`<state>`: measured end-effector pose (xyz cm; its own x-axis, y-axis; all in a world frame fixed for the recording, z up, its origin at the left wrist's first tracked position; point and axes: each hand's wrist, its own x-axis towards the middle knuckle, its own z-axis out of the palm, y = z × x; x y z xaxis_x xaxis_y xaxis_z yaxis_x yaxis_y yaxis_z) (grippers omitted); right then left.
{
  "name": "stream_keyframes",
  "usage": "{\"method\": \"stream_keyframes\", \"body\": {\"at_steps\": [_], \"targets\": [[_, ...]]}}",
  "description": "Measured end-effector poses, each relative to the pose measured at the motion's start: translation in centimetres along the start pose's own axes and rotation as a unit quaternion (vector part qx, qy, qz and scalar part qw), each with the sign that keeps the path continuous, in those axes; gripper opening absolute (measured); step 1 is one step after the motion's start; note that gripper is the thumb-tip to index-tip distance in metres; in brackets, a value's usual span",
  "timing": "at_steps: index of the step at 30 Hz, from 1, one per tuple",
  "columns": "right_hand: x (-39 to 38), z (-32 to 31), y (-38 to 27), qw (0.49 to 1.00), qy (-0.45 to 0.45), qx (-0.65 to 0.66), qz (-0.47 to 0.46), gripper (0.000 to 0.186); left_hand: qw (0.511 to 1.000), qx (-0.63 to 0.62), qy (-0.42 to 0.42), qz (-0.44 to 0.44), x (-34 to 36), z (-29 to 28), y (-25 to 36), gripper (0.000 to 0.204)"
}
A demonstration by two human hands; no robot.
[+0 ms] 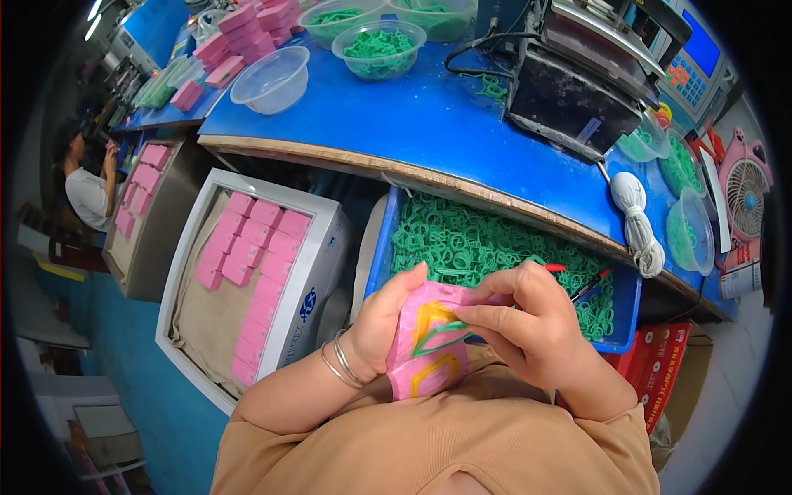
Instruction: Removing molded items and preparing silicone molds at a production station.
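Note:
My left hand [384, 322] grips a pink mould piece [404, 375] with yellow shaped outlines on its face, held over my lap. My right hand [524, 322] bends over its upper right part, thumb and forefinger pinched on a green piece [433, 337] lying against the upper yellow outline. Just beyond my hands a blue tray [378, 268] holds many small green pieces [445, 231], with red-handled tools [557, 268] among them, partly hidden by my right hand.
Cases [305, 338] with pink blocks [247, 247] stand at left, a seated person [87, 190] beyond. The blue bench [371, 124] bears bowls [272, 82], a black machine [569, 99] and coiled cord [635, 223]. A fan [747, 198] and red carton [660, 355] stand right.

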<state>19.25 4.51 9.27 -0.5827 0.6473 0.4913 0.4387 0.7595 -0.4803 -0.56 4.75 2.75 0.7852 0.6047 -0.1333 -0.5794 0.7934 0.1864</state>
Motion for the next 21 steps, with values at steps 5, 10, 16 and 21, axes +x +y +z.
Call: {"method": "stream_keyframes", "body": {"at_steps": [5,10,16,21], "targets": [[-0.6,-0.3,0.4,0.998,-0.014,0.066,-0.015,0.025,0.997,0.039,0.065,0.007,0.4,1.1,0.2,0.063],[-2.3,-0.9,-0.2,0.989,-0.071,0.120,-0.057,0.024,0.999,-0.032,-0.002,0.043,-0.1,-0.6,0.3,0.058],[-4.3,-1.7,-0.3,0.992,0.045,0.066,-0.100,0.025,0.855,0.509,0.049,0.086,-1.8,-0.3,1.9,0.053],[-6.0,-0.8,1.0,0.987,0.123,0.067,-0.074,0.024,0.611,0.788,0.065,0.044,-4.5,2.2,5.4,0.067]]}}
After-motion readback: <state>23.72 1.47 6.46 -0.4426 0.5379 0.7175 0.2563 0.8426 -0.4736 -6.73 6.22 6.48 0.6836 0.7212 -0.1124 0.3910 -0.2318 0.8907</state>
